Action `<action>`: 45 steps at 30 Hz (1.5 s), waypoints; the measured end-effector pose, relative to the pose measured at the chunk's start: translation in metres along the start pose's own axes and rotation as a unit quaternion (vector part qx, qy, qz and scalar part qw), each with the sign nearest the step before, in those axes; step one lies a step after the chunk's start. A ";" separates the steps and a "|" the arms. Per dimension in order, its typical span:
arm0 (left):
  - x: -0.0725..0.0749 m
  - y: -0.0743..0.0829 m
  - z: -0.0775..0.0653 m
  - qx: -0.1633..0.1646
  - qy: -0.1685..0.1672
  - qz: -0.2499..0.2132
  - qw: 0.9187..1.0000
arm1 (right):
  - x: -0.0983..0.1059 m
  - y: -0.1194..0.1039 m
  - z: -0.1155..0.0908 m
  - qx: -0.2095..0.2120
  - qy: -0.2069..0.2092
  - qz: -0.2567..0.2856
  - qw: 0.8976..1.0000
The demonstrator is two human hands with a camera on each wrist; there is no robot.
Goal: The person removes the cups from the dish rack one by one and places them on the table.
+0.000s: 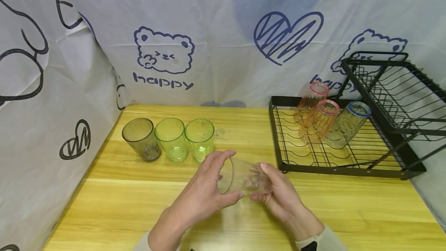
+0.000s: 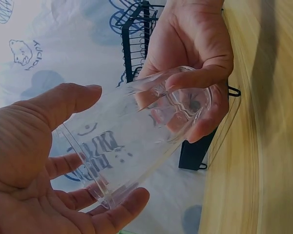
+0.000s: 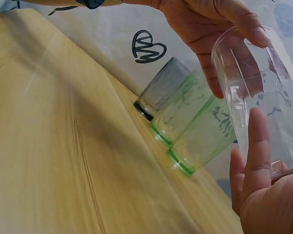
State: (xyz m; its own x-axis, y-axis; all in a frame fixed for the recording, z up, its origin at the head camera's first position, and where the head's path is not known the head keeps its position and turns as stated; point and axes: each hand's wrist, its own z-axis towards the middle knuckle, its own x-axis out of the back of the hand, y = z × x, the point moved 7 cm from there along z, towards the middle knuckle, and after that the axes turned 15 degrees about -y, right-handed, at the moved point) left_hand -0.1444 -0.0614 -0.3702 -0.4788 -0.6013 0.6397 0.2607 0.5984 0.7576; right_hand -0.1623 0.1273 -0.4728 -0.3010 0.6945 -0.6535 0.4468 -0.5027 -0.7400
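A clear drinking glass (image 1: 244, 177) is held tilted on its side above the table, its mouth toward my left hand (image 1: 205, 189). That hand curves around the rim, thumb on one side and fingers on the other, as the left wrist view also shows. My right hand (image 1: 282, 196) grips the glass near its base, with thumb and fingers (image 2: 205, 124) wrapped about it. Behind the hands, a grey glass (image 1: 142, 138) and two green glasses (image 1: 170, 138), (image 1: 199, 138) stand mouth up in a row.
At the right stands a black two-tier dish rack (image 1: 278, 138). Upside down on its lower tier are two pink glasses (image 1: 311, 102), (image 1: 320, 121) and a blue-rimmed glass (image 1: 348, 125). A printed cloth (image 1: 223, 22) hangs behind the wooden table (image 1: 132, 212).
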 end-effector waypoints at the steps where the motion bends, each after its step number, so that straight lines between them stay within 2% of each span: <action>1: 0.000 0.000 0.000 -0.001 0.002 0.005 1.000 | 0.000 0.001 0.000 -0.001 -0.003 0.001 1.000; 9: 0.000 0.006 -0.003 -0.012 0.013 0.056 0.998 | -0.008 0.008 0.001 -0.008 -0.064 0.026 0.998; 16: 0.006 0.016 -0.004 -0.023 0.015 0.099 0.995 | -0.008 0.011 0.000 -0.031 -0.090 0.046 0.994; 19: 0.009 0.021 -0.003 -0.032 0.015 0.114 0.993 | -0.009 0.010 -0.001 -0.036 -0.100 0.038 0.994; 22: 0.014 0.026 -0.002 -0.047 0.015 0.129 0.990 | -0.006 0.007 -0.001 -0.039 -0.088 -0.004 0.995; 25: 0.018 0.031 0.003 -0.053 0.003 0.146 0.988 | 0.000 0.003 -0.001 -0.041 -0.046 -0.080 0.995; 27: 0.022 0.033 0.008 -0.047 -0.013 0.158 0.986 | 0.003 -0.001 -0.001 -0.041 -0.016 -0.153 0.987; 28: 0.024 0.035 0.011 -0.043 -0.019 0.165 0.985 | 0.004 -0.003 0.000 -0.039 0.000 -0.195 0.980; 29: 0.026 0.036 0.014 -0.038 -0.026 0.172 0.984 | 0.004 -0.007 -0.001 -0.034 0.017 -0.247 0.968; 30: 0.029 0.037 0.017 -0.034 -0.031 0.184 0.982 | 0.005 -0.010 -0.001 -0.032 0.034 -0.306 0.951; 32: 0.034 0.041 0.024 -0.031 -0.035 0.211 0.976 | 0.003 -0.016 -0.004 -0.029 0.059 -0.425 0.903; 34: 0.041 0.044 0.032 -0.032 -0.033 0.241 0.969 | 0.000 -0.020 -0.008 -0.037 0.075 -0.540 0.837; 35: 0.044 0.046 0.035 -0.036 -0.031 0.258 0.965 | -0.002 -0.021 -0.011 -0.044 0.077 -0.593 0.800; 37: 0.049 0.049 0.042 -0.045 -0.028 0.285 0.957 | -0.008 -0.021 -0.014 -0.055 0.061 -0.677 0.731; 39: 0.054 0.052 0.051 -0.052 -0.027 0.304 0.951 | -0.014 -0.022 -0.018 -0.050 0.051 -0.741 0.668; 40: 0.057 0.053 0.055 -0.054 -0.028 0.311 0.948 | -0.017 -0.023 -0.020 -0.042 0.050 -0.764 0.642; 42: 0.061 0.053 0.064 -0.054 -0.034 0.319 0.946 | -0.020 -0.027 -0.024 -0.023 0.057 -0.795 0.603; 43: 0.062 0.053 0.068 -0.052 -0.038 0.323 0.944 | -0.021 -0.029 -0.026 -0.019 0.064 -0.804 0.591; 45: 0.065 0.051 0.077 -0.052 -0.048 0.332 0.941 | -0.020 -0.030 -0.028 -0.023 0.071 -0.815 0.574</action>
State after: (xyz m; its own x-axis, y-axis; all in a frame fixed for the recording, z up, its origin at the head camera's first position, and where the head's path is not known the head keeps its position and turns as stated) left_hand -0.2271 -0.0292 -0.2999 -0.2529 -0.0604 0.9656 0.6076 0.7668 0.2071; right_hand -0.1463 0.1430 -0.4330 -0.2813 0.2589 0.9241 -0.3082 0.8875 -0.3424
